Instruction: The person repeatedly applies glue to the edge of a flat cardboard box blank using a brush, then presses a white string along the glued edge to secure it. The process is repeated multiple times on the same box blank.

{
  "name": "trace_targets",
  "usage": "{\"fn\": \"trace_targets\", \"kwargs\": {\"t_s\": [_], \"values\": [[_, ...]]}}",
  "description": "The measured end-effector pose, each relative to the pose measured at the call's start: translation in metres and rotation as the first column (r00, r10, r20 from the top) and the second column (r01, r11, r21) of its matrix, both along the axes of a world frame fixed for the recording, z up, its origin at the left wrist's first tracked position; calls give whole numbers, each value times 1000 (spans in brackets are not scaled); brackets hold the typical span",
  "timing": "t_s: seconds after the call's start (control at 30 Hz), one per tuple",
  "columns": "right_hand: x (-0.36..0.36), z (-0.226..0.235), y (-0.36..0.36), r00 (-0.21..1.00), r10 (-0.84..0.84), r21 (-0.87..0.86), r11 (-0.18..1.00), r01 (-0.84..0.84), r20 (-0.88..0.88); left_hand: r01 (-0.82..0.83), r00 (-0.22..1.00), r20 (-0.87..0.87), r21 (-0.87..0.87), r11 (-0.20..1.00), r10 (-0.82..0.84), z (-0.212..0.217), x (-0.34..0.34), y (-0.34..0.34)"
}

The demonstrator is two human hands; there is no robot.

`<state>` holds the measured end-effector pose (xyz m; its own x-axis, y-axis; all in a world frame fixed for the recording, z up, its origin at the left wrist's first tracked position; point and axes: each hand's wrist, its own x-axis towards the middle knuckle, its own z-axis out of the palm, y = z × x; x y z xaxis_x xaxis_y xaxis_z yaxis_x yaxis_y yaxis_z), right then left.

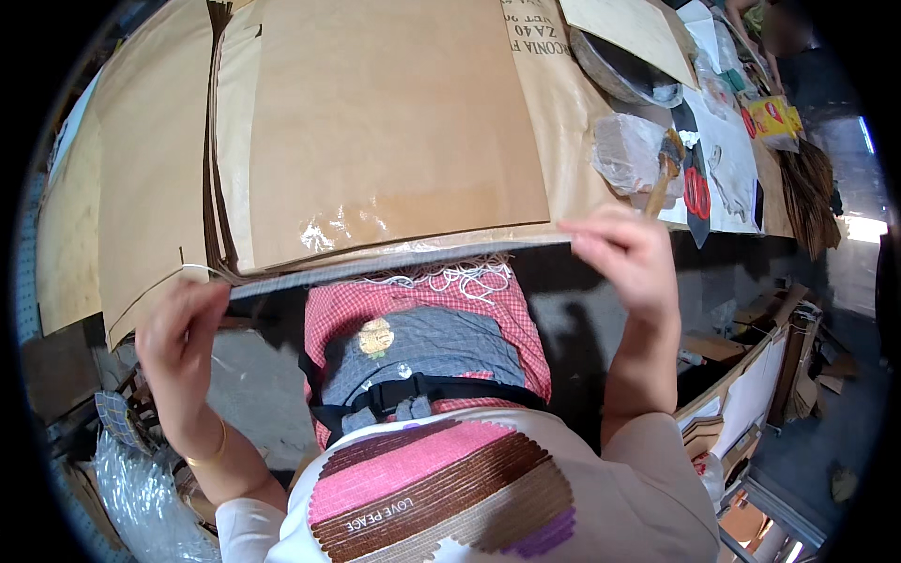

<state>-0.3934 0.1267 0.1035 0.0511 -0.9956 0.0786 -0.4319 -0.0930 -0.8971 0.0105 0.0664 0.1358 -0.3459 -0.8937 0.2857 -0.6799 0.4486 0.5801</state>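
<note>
A long, thin pale grey strip (394,265), blurred and too indistinct to name more exactly, spans the gap between my hands along the table's front edge. My left hand (183,324) is closed at its left end, where a short white cord end (202,269) sticks out. My right hand (624,253) pinches the other end with thumb and forefinger. Just beyond the strip lies a large brown paper sheet (394,122), with a shiny patch along its near edge. Several white cords (469,277) lie across my lap, on the red checked cloth.
Folded brown paper edges (214,150) stand left of the sheet. To the right are a dark round basin (624,70), a plastic-wrapped container (627,150), a brush (663,178), red-handled scissors (696,192) and a yellow packet (774,122). Cardboard pieces (741,375) stand low at the right.
</note>
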Motion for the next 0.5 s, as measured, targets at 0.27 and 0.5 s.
{"fn": "trace_targets", "kwargs": {"t_s": [0.27, 0.5], "values": [[-17, -99, -51, 971, -163, 269, 941, 206, -174, -34, 995, -76, 304, 952, 60, -118, -10, -57], [-20, -102, -48, 914, -174, 54, 977, 207, -366, -85, 995, -36, 220, 972, 95, -120, -10, -50]]}}
